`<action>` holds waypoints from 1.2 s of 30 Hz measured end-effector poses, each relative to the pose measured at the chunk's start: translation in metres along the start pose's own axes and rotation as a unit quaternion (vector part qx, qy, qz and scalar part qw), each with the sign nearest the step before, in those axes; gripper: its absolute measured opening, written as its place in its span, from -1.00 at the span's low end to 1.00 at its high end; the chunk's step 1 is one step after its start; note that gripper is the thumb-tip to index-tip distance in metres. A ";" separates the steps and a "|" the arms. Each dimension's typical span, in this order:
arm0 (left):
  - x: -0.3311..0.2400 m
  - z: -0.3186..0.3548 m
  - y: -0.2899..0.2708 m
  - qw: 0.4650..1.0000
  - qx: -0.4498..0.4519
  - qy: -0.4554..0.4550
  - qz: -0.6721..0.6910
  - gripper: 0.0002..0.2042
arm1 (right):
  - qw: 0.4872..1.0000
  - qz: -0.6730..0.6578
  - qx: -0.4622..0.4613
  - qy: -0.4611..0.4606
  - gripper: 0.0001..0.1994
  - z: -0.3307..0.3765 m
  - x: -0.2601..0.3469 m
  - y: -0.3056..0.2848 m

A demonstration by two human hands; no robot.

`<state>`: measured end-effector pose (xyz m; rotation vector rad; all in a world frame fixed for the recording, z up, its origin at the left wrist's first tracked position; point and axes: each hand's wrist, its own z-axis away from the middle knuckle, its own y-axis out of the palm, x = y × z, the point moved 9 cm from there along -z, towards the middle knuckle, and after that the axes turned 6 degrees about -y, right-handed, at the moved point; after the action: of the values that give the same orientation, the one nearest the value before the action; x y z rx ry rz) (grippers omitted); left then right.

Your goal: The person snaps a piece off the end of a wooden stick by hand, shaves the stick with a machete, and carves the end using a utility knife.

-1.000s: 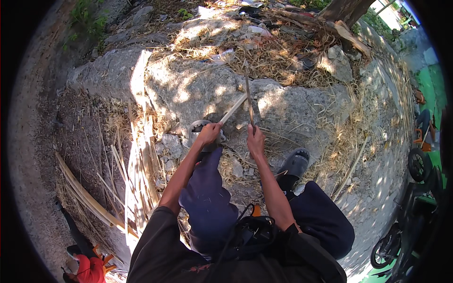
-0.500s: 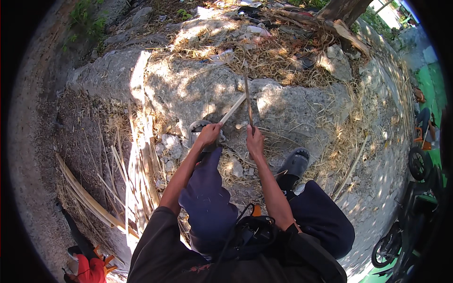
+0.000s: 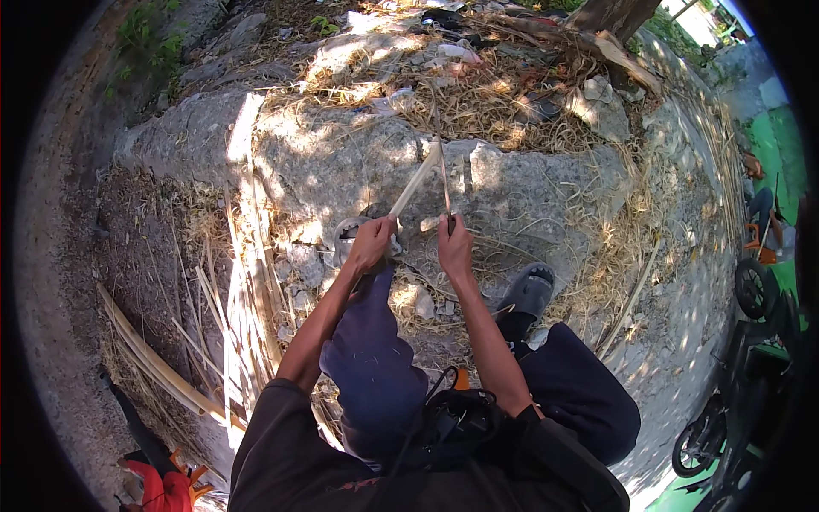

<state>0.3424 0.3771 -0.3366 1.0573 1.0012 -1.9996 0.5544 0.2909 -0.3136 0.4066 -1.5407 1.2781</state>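
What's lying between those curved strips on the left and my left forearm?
In the head view, a bundle of long pale strips lies between the curved strips and your left forearm, with stones nearer the forearm.

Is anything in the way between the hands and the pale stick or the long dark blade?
Nothing visible is: the left hand grips the straight pale wooden strip directly, and the right hand holds the long thin dark blade at its near end.
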 end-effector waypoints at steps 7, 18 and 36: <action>0.048 -0.012 0.005 0.996 -0.005 -0.030 -0.081 -0.50 | 0.999 0.047 -0.002 0.002 -0.55 0.011 -0.028 0.024; -0.010 0.002 -0.006 1.000 -0.019 0.001 -0.017 -0.51 | 1.000 -0.018 0.013 0.020 -0.60 0.006 0.018 0.003; 0.022 -0.011 0.011 0.970 0.153 -0.191 -0.003 -0.45 | 0.997 -0.064 0.000 0.053 -0.55 0.014 -0.030 0.017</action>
<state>0.3450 0.3771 -0.3631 0.7709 0.5039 -2.2979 0.5462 0.2751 -0.3462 0.4234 -1.4028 1.1812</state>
